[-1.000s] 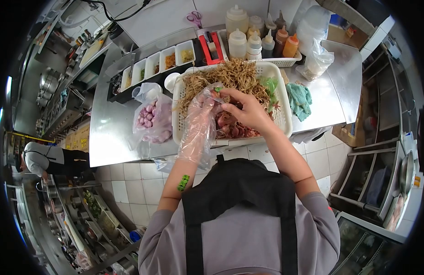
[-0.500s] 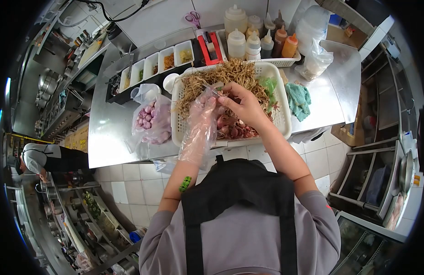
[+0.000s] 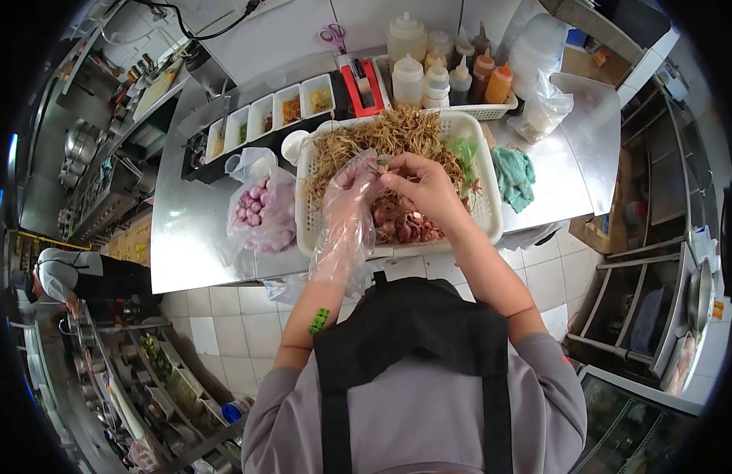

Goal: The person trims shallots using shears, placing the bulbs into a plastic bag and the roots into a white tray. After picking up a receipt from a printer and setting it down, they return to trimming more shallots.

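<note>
A white plastic basket (image 3: pixel 489 207) stands on the steel counter (image 3: pixel 184 237), heaped with thin brown strands (image 3: pixel 382 134) at the back and reddish-purple shallot pieces (image 3: pixel 401 225) at the front. My left hand (image 3: pixel 352 188), inside a loose clear plastic glove, is raised over the basket's middle. My right hand (image 3: pixel 421 186), bare, meets it fingertip to fingertip, and both pinch a small item with a green tip (image 3: pixel 381 162). What exactly the item is I cannot tell.
A clear bag of pink shallots (image 3: pixel 259 209) lies left of the basket. Behind are small condiment trays (image 3: pixel 275 110), squeeze bottles (image 3: pixel 437 67) and a red holder (image 3: pixel 364 83). A teal cloth (image 3: pixel 514 174) lies right. Another person (image 3: pixel 73 272) stands at far left, beyond the counter.
My right hand lifted out of the shallot pieces and came up to meet the gloved left hand over the basket; both now pinch the small item together.
</note>
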`<state>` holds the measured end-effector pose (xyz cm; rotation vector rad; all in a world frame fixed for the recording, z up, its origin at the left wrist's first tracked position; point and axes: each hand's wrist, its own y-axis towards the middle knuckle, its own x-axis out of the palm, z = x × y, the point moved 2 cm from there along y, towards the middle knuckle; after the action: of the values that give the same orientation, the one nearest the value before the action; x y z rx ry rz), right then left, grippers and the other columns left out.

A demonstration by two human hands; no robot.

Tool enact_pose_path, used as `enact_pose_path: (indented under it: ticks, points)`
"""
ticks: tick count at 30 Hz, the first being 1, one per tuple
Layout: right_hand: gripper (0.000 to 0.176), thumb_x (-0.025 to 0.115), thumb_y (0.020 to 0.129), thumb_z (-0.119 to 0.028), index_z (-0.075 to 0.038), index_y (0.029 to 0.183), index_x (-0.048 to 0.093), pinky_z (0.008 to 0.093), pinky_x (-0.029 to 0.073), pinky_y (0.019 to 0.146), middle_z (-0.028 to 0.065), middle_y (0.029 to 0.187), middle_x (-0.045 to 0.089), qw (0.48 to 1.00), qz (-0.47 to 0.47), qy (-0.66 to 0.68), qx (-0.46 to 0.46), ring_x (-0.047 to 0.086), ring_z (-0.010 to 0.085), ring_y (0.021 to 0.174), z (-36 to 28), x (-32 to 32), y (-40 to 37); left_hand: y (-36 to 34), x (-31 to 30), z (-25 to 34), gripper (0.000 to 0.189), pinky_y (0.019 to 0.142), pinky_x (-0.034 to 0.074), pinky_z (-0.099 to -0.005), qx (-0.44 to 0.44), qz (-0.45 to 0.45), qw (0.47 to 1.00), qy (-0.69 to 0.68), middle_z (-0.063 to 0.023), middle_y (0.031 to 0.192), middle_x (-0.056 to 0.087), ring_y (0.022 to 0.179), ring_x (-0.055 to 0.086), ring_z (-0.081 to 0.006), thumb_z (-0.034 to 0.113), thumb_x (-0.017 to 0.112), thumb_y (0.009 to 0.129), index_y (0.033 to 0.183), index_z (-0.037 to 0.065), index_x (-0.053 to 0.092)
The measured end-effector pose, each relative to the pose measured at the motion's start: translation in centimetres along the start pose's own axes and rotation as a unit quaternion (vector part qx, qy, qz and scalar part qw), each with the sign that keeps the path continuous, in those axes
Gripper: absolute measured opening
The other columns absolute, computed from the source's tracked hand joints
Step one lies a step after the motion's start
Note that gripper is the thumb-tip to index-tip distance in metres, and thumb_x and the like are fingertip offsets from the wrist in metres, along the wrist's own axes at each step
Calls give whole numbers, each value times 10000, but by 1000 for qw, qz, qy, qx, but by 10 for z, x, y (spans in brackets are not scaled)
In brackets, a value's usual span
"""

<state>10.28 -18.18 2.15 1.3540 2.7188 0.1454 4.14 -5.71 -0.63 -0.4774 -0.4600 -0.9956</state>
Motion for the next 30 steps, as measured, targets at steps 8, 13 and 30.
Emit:
enact_pose_path:
  ticks: [8,13,30]
  points:
    - [215,645,837,-133,-4,996,578,184,350,486,4,737,576,998,23,19,53,460,30,587,12,-19,7,-5,-6,5,294,681,546,-186,-14,-116,984,-132,-131,1017,598,870,610,-177,36,576,854,1132,-28,508]
    - [301,618,854,-150,-17,1116,553,203,403,601,10,826,588,990,68,-125,10,491,58,686,5,-25,0,-3,-6,5,306,725,576,-237,-36,-128,961,-244,-198,1110,536,947,592,-261,1,541,862,1158,-24,470]
    - [349,556,890,-174,-35,1207,508,295,386,921,109,1124,591,994,-35,-90,-45,530,177,1068,-6,-1,-10,-12,3,11,312,898,490,-277,15,-111,980,-167,-132,1074,549,986,578,-217,20,556,854,1151,19,463]
